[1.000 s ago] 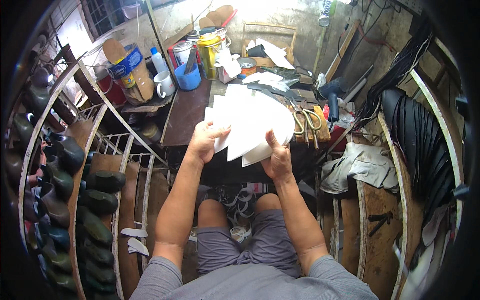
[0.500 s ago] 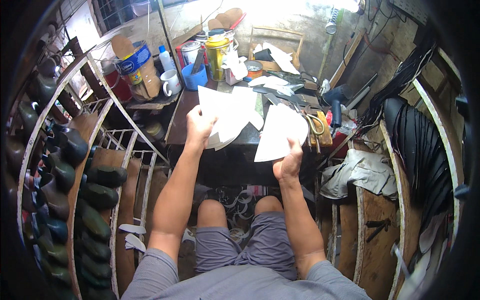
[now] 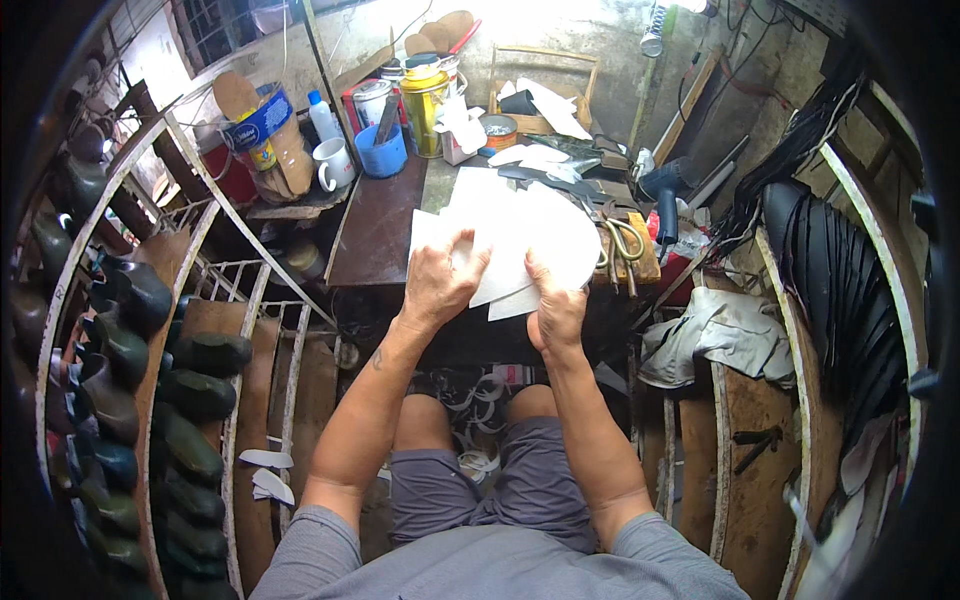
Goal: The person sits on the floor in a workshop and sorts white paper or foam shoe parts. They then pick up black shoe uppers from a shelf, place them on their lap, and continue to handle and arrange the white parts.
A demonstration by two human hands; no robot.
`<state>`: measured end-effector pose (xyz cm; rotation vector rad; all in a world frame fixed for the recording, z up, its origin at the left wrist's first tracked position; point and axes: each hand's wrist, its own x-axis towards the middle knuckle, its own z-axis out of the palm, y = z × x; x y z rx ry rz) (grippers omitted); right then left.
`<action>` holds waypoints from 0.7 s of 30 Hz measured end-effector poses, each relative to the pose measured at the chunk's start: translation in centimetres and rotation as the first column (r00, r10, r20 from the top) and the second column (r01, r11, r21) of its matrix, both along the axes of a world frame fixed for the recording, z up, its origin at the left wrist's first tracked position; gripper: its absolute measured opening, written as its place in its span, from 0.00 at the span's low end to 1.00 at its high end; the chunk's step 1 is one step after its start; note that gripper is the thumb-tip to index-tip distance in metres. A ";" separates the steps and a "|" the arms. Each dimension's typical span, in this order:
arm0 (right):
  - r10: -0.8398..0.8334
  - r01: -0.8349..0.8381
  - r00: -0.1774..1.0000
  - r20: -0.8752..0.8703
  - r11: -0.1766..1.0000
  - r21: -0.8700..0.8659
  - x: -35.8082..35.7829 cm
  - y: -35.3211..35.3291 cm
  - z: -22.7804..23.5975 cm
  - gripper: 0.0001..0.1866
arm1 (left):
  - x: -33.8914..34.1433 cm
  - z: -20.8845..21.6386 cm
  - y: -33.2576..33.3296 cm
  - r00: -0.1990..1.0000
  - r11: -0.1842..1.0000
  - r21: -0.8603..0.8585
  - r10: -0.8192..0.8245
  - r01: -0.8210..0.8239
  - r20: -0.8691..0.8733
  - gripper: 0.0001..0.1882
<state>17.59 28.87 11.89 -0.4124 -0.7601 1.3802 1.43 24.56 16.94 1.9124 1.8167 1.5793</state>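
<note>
Several white sheet pieces point(image 3: 548, 232), cut with straight and rounded edges, overlap in front of me at the near edge of the table. My left hand point(image 3: 443, 282) is closed on the left part of them, index finger and thumb bent over the top face. On the lower right, my right hand point(image 3: 557, 308) grips the pieces, its thumb on top and its fingers underneath, mostly hidden. Glare washes out the white surfaces, so I cannot make out how many layers each hand has.
On the dark table point(image 3: 375, 235) stand a blue cup point(image 3: 383, 155), a yellow can point(image 3: 427, 110) and a white mug point(image 3: 334, 165). Scissors point(image 3: 625, 240) and a hot-air gun point(image 3: 668, 200) lie right. Racks flank me, with shoe lasts point(image 3: 205, 390) left and black strips point(image 3: 835, 280) right.
My hands have come together from apart. The left moved right and down, the right slightly left, and their two separate bunches of white sheet pieces now overlap.
</note>
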 end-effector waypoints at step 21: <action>0.193 -0.199 0.978 -0.084 0.978 -0.062 2.2 0.2 -1.1 0.19 | -0.9 -0.1 2.2 0.769 0.919 -0.190 -0.161 0.345 0.619 0.10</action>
